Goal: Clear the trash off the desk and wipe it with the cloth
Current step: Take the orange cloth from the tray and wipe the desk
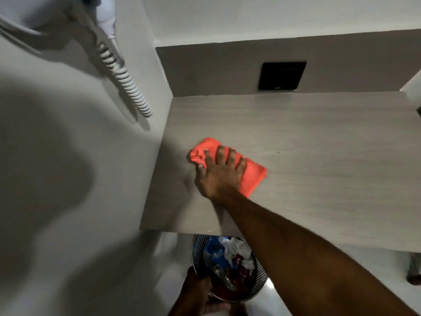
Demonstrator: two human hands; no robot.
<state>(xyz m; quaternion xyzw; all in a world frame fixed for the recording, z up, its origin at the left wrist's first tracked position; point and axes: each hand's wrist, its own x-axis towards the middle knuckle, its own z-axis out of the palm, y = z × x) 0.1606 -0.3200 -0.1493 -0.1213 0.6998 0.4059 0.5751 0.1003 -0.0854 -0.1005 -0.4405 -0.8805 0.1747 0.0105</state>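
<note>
Your right hand (219, 176) presses the folded orange microfibre cloth (252, 176) at frame centre, fingers (230, 156) spread flat. Keep even pressure across the pale wood-grain bench (319, 156); left hand (196, 290) grips the mesh wastebasket (259, 270).

Both hands, right (219, 173) and left (196, 286), and forearms are bare, without sleeves or jewellery.

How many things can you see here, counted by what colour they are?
Orange: 1, the cloth under the right hand
Grey: 1, the desk
Black: 1, the wall plate
White: 1, the coiled cord
Dark mesh: 1, the trash bin, held at the rim by the left hand
Total: 5
</note>
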